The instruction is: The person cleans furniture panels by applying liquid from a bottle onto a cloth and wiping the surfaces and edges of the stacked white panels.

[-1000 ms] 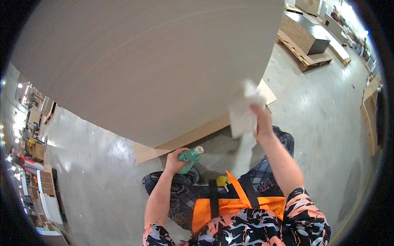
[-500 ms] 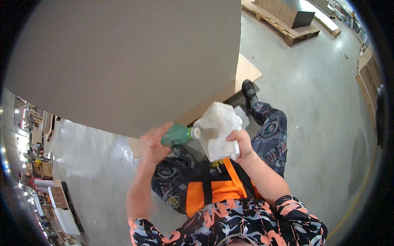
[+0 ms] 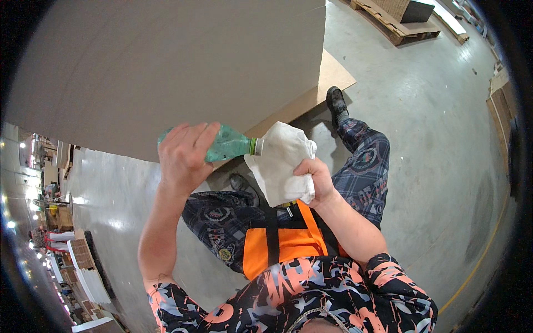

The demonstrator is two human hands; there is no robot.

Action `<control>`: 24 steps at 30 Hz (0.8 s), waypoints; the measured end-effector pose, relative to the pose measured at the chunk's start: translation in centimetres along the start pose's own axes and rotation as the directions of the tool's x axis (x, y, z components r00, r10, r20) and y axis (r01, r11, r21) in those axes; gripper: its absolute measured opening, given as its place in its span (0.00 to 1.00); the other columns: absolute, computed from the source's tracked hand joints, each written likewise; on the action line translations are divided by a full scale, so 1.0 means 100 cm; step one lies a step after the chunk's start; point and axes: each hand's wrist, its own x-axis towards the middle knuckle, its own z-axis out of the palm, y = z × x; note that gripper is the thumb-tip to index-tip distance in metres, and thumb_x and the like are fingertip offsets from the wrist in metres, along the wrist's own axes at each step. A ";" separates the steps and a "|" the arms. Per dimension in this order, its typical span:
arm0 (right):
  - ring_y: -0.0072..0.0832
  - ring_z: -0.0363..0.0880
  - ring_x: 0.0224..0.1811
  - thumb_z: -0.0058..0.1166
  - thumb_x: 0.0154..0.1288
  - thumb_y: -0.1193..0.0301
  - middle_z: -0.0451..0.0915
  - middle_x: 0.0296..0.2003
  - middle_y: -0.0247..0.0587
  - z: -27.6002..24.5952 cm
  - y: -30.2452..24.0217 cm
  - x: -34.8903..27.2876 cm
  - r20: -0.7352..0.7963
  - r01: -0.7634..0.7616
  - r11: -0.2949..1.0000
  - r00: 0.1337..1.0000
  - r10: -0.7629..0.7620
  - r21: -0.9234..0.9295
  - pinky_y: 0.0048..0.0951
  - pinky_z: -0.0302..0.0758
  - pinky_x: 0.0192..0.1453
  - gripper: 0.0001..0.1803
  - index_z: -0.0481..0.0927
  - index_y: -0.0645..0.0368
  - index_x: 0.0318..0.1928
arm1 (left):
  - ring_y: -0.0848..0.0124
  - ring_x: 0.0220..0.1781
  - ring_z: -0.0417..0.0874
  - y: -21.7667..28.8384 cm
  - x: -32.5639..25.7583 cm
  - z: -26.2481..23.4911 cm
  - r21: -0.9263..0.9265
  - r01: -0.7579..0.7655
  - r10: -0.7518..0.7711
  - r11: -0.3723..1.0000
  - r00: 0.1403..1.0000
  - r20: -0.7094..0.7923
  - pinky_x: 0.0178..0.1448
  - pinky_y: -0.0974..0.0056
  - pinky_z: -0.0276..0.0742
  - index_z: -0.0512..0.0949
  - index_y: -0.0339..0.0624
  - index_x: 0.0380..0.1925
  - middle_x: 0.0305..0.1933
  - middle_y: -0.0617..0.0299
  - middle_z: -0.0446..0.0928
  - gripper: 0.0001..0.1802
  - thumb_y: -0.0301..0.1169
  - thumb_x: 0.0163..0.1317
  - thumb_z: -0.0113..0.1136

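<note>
My left hand grips a green plastic bottle tipped on its side, its open neck pressed into a crumpled white cloth. My right hand holds that cloth bunched up from below. Both hands are raised in front of my chest, just below the near edge of a large grey-beige board. An orange apron and patterned trousers show beneath the hands.
The big board lies on a wider brown sheet that sticks out at its corner. Grey concrete floor spreads to the right, with wooden pallets at the top right. Stacked boards and shelving line the left rim.
The right hand came down from the board with the cloth. The left hand lifted the bottle and tipped its neck into the cloth.
</note>
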 end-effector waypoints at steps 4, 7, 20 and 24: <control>0.44 0.80 0.51 0.41 0.48 0.80 0.77 0.52 0.53 0.013 -0.001 0.001 -0.005 0.005 0.999 1.000 -0.005 0.037 0.40 0.78 0.58 0.34 0.67 0.68 0.62 | 0.62 0.39 0.86 -0.003 0.006 -0.009 0.071 -0.004 0.002 0.997 0.999 0.032 0.54 0.51 0.81 0.82 0.47 0.43 0.40 0.60 0.85 0.25 0.21 0.39 0.67; 0.44 0.80 0.51 0.41 0.48 0.80 0.77 0.52 0.54 0.012 0.000 0.006 0.015 0.005 0.998 1.000 -0.006 0.069 0.40 0.77 0.58 0.34 0.66 0.68 0.62 | 0.62 0.40 0.86 -0.006 0.010 -0.013 0.086 -0.007 0.005 0.996 1.000 0.022 0.54 0.50 0.81 0.82 0.47 0.43 0.41 0.60 0.85 0.24 0.21 0.40 0.67; 0.43 0.79 0.52 0.42 0.48 0.80 0.77 0.52 0.53 0.022 0.002 0.021 0.002 -0.044 0.997 0.999 0.044 0.069 0.40 0.78 0.59 0.34 0.66 0.67 0.62 | 0.61 0.41 0.86 -0.019 0.010 -0.015 0.058 0.015 -0.013 0.998 1.000 -0.024 0.56 0.50 0.79 0.82 0.47 0.44 0.42 0.58 0.85 0.25 0.21 0.40 0.67; 0.43 0.80 0.53 0.44 0.50 0.78 0.77 0.52 0.52 0.031 0.000 0.027 0.003 -0.111 0.986 0.994 0.111 0.128 0.42 0.78 0.59 0.34 0.66 0.67 0.62 | 0.59 0.41 0.85 -0.028 -0.013 0.010 -0.140 0.237 -0.239 0.961 0.971 0.004 0.54 0.53 0.80 0.82 0.46 0.44 0.41 0.57 0.84 0.28 0.18 0.36 0.67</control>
